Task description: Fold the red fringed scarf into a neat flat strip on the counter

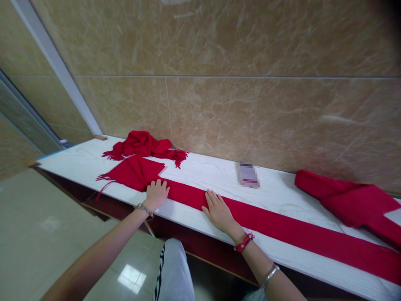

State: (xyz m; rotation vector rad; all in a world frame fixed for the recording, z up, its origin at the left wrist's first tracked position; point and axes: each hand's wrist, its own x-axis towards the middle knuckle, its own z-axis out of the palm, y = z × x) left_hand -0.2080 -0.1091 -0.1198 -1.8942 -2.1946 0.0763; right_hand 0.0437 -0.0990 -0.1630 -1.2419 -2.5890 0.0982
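A long red scarf [291, 230] lies in a flat folded strip along the white table [213, 167], running off toward the right edge of view. Its left end fans out, bunched, with fringe hanging over the table's front edge. My left hand [157, 194] rests on the scarf where the strip meets the bunched end, fingers spread. Further right, my right hand [218, 211] lies flat on the strip, fingers stretched out. Neither hand grips the cloth.
A crumpled red fringed scarf [142, 144] lies at the back left. A blurred-out phone-like object [248, 174] sits near the wall [250, 117]. Another red cloth [347, 200] lies folded at the right. Below the table's front edge are dark red shelves [200, 246] and my leg.
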